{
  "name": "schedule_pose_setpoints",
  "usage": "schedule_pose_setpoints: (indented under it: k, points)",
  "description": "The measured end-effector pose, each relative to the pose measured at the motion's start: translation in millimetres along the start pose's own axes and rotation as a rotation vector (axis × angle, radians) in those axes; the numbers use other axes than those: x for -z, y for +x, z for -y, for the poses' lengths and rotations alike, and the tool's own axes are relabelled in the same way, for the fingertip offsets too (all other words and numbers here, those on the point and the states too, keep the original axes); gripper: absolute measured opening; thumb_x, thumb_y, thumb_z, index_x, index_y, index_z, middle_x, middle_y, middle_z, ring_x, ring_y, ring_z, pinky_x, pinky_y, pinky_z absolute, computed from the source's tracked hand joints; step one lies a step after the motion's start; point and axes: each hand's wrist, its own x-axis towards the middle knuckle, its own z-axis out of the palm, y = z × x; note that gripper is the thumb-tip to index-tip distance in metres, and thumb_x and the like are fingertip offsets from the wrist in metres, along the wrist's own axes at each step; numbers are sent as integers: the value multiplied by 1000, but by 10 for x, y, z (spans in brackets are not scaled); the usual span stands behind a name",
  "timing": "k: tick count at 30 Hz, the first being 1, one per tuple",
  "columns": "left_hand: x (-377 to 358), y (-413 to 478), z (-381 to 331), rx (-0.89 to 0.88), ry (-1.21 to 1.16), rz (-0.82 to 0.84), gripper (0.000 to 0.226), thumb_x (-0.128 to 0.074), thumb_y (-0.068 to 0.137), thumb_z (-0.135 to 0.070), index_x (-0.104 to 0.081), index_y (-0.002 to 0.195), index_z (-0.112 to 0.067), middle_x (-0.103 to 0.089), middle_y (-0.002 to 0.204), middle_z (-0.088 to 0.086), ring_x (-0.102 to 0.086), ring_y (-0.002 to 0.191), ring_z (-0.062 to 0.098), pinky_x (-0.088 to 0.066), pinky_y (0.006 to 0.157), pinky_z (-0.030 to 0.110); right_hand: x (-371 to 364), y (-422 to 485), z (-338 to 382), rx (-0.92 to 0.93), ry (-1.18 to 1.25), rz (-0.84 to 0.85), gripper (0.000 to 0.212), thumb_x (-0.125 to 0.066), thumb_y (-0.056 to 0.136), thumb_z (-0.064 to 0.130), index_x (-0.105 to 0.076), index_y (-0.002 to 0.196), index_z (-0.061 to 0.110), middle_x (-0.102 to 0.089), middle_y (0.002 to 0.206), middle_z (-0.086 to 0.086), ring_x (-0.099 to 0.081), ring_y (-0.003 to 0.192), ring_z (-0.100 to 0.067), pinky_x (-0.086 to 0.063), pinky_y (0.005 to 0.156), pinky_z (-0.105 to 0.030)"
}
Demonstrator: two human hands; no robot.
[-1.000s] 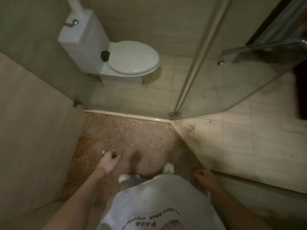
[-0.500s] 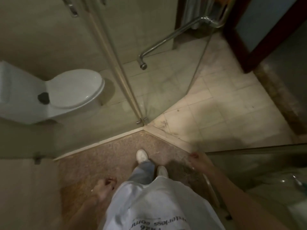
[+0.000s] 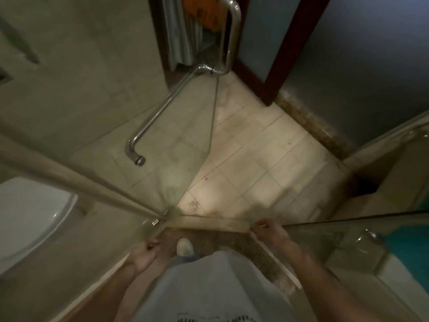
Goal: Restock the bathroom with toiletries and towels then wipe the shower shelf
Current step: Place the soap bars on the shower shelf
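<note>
Since half a second ago my view has swung right: the toilet (image 3: 30, 217) has slid off to the far left of the left hand (image 3: 145, 254), and the chrome handle (image 3: 162, 108) has come to sit well ahead of both hands. Both hands have also come forward to the pale kerb (image 3: 209, 223) from further back.

Left hand: fingers loosely curled, and I see nothing in them. It hangs just short of the kerb's left corner, with one white shoe (image 3: 185, 246) just to its right on the brown speckled floor (image 3: 232, 242).

Right hand (image 3: 269, 231): also loosely curled and empty as far as the blur lets me judge. It is at the kerb's right end, beside the edge of the fixed glass panel (image 3: 348, 228) that runs off to its right; I cannot tell whether it touches either.

Ahead of the hands, past the kerb, the open glass door (image 3: 185, 147) carries the handle, and pale floor tiles (image 3: 255, 159) spread forward from the right hand to a dark wooden door frame (image 3: 290, 47). Behind and between the hands is my grey shirt (image 3: 209, 287). A teal patch (image 3: 406, 247) shows far right of the right hand; it is too blurred to identify.
</note>
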Motion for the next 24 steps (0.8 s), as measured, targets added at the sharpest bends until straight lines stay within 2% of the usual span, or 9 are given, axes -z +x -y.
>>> schedule_pose_setpoints:
  k: [3,5,7,9,13,17,19,21,24]
  points:
    - [103,223,-823,-47,31,55,13,-66,93,-23,-66,105,-25,-71,104,7,-64,94,24,-50,91,34,-11,50,-100,-54,39,-4,25,-68,83,40,-74,89,17,-75,87,-14,-73,74,-29,-51,60,-35]
    - [115,449,-1143,-91,24,74,31,-68,78,-37,-68,106,-23,-73,105,12,-67,92,27,-54,93,42,5,121,-157,-106,93,-15,29,-72,77,44,-73,85,16,-75,83,-12,-71,77,-32,-52,64,-38]
    - [127,752,-1374,-91,90,91,36,-62,65,-45,-68,96,-27,-74,105,9,-69,96,30,-55,93,42,37,82,-116,-145,183,-43,15,-73,88,29,-66,77,22,-70,80,-6,-67,79,-28,-49,65,-32]
    - [60,872,-1757,-108,143,137,30,-61,62,-46,-65,86,-29,-74,102,8,-68,96,30,-54,93,39,112,81,-73,-185,221,-73,20,-70,93,20,-60,75,24,-65,79,-2,-63,76,-22,-46,63,-27]
    - [-118,894,-2722,-189,252,195,14,-62,79,-35,-62,79,-21,-66,85,8,-60,74,22,-49,71,27,355,255,-64,-242,299,-97,9,-68,94,19,-64,86,18,-66,84,-4,-66,77,-23,-53,64,-29]
    - [-329,1388,-3428,-277,330,263,20,-70,75,-40,-69,87,-24,-71,87,9,-65,80,25,-56,86,48,716,790,73,-247,359,-130,8,-64,96,19,-64,93,12,-66,81,-5,-67,73,-25,-51,61,-31]
    - [-442,1659,-3791,-304,424,270,4,-68,90,-27,-69,92,-23,-72,93,8,-69,86,26,-57,85,43,932,1135,160,-253,410,-159,9,-64,96,15,-65,99,7,-68,81,-7,-67,70,-25,-53,60,-33]
    - [-533,1833,-4149,-304,481,258,5,-65,94,-26,-69,96,-24,-73,98,6,-70,89,25,-55,80,33,1160,1438,264,-262,468,-185,18,-64,96,17,-66,108,4,-71,87,-12,-70,72,-24,-52,57,-30]
    - [-640,2071,-4624,-296,577,260,5,-65,94,-29,-68,93,-26,-72,99,3,-70,92,23,-52,80,28,1564,1708,453,-276,537,-193,22,-62,97,21,-65,114,7,-72,100,-14,-71,80,-23,-53,67,-33]
